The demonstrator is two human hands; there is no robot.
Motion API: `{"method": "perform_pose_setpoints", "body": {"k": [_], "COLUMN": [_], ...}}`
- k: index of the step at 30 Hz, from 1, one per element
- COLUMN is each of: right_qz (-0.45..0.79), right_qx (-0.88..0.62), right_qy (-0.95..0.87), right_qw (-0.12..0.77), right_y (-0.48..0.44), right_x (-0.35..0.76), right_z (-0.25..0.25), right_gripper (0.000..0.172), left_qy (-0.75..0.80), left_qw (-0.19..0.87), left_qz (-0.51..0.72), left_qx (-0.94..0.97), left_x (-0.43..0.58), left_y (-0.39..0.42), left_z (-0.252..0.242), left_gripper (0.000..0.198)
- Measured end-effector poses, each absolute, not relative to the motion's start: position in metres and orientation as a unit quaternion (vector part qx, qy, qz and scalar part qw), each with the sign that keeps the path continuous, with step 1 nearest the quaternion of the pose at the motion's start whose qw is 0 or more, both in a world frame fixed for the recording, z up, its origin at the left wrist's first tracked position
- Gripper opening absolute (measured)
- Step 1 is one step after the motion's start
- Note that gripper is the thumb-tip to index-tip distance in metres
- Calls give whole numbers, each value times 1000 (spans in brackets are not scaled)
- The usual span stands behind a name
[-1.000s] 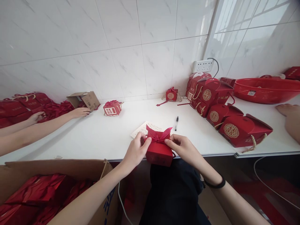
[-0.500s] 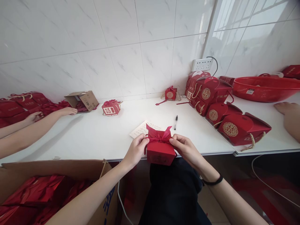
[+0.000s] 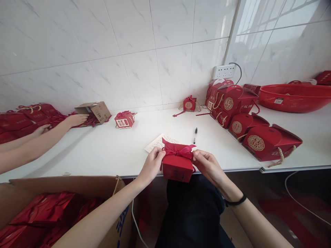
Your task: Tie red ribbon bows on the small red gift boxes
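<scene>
A small red gift box (image 3: 177, 169) stands at the table's front edge, right before me. Across its top runs a dark pink ribbon (image 3: 177, 151) tied in a bow, one pointed tail sticking up at the left. My left hand (image 3: 152, 164) is closed, thumb and fingers pinching the bow's left side. At the opposite side, my right hand (image 3: 208, 166) pinches the ribbon's right side between thumb and forefinger. The box's underside is hidden. Just behind it lies a printed card (image 3: 158, 142), partly covered, with a black pen (image 3: 195, 135) to the right.
Red boxes with rope handles (image 3: 269, 143) are grouped at right, near a red plastic basin (image 3: 294, 100). Another person's hand (image 3: 77, 120) reaches toward a small cardboard carton (image 3: 100, 112). A large carton (image 3: 77, 181) of red boxes stands lower left. Two small boxes (image 3: 124, 120) (image 3: 189, 104) sit farther back.
My right hand has shifted slightly right, and the bow's right side now stretches flatter and farther out. The hand at the right edge has left the view.
</scene>
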State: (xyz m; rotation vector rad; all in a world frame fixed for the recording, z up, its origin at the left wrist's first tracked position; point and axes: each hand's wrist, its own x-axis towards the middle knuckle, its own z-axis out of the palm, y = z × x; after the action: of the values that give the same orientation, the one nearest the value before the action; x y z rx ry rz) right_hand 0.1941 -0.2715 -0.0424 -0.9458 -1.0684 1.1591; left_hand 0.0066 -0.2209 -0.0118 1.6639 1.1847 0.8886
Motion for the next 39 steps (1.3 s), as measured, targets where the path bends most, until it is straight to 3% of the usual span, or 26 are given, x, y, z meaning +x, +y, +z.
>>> {"method": "perform_pose_setpoints", "body": {"k": [2,4,7,13,18,20,22,24,26,29,34,39], "right_qz": [446,407,413,372,262,205,192,245,298,283,180,121], "right_qx": [-433,-460,-446,-482,-485,-501,-508,-490,-476,-495,-592,-649], "right_qy": [-475,-495,-560,-580,-645,-645,-642,-654,-666,-659,-528,-458], "right_qw": [623,614,562,541,529,540,542,522,491,491,582,595], "right_y": [-270,-268,-266,-280,-296,-296,-294,-292,-292,-293,-294,-300], "right_x": [203,210,214,196,177,176,178,180,180,174,150,127], "right_z": [-44,-47,-53,-58,-59,-63,-68,-72,-74,-74,-81,-95], "right_gripper": [35,26,35,32,31,43,72,99,110,115,111,107], "left_qy": [492,493,470,394,348,336,322,309,302,322,422,459], "left_qw": [429,409,405,471,527,566,593,606,609,562,411,406], "left_qz": [349,339,324,332,297,285,268,243,219,237,365,331], "left_qx": [673,689,714,716,716,697,688,692,700,724,721,717], "left_x": [5,5,5,1,7,11,15,20,24,28,16,3], "left_y": [-225,-230,-235,-212,-185,-179,-176,-175,-175,-174,-183,-209], "left_z": [-9,-9,-11,-10,-7,-8,-7,-6,-3,-1,4,0], "left_gripper": [26,43,60,41,25,26,28,31,33,33,34,35]}}
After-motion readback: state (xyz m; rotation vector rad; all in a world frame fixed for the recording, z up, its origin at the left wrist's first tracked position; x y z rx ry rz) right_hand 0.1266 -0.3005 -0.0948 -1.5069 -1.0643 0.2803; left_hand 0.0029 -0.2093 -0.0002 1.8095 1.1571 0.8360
